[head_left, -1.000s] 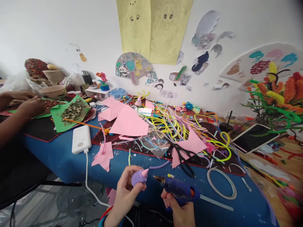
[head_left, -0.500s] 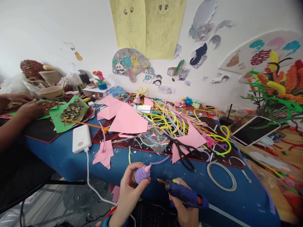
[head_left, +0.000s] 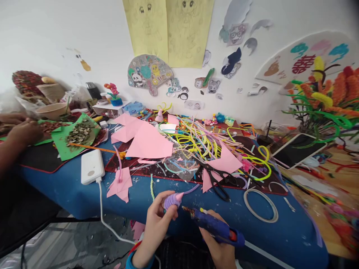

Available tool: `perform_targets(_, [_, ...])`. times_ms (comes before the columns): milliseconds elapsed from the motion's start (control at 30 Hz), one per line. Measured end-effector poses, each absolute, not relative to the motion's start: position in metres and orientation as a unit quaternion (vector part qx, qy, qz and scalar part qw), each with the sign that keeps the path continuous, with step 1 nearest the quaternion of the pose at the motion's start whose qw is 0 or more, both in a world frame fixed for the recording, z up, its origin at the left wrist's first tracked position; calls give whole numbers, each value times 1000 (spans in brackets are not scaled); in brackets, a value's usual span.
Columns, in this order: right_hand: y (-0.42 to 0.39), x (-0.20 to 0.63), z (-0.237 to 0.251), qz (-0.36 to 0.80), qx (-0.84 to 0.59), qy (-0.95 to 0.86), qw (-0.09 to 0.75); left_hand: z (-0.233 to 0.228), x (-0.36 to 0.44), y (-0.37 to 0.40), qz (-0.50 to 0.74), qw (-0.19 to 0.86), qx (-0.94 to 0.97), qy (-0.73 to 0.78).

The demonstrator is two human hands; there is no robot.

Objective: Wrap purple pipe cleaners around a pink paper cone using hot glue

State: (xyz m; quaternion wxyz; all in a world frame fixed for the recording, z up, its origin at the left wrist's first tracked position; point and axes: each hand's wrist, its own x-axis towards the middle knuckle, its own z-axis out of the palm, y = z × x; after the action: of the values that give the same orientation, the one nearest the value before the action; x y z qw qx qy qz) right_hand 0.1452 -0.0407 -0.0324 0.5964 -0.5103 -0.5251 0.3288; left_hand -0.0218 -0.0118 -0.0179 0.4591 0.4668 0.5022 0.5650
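Note:
My left hand pinches a small purple coiled cone with a pink tip above the table's near edge. My right hand grips a blue hot glue gun whose nozzle points left and sits just below and right of the cone, nearly touching it. Black scissors lie behind them on pink paper scraps. A heap of coloured pipe cleaners spreads across the dark mat.
A white power bank with a cable lies at the left on the blue table cover. Another person's hands work at the far left near green paper. A tablet and pipe-cleaner flowers stand right; a tape ring lies nearby.
The glue gun's nozzle has closed in on the cone, from a clear gap to nearly touching. Both hands have shifted slightly right and up in view as the camera tilted.

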Motion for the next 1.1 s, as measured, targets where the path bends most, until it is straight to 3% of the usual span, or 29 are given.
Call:
perform_targets(100, [-39,147,-34,347,-508,-524,589,-15,-21,-12,577,519,423,467])
perform_targets(600, [-35,146,-31,331,-519,-546,568,-8,-18,-15,584,546,418,432])
perform_targets(1100, [-35,146,-32,318,-525,-559,557,-9,-25,-14,574,480,473,466])
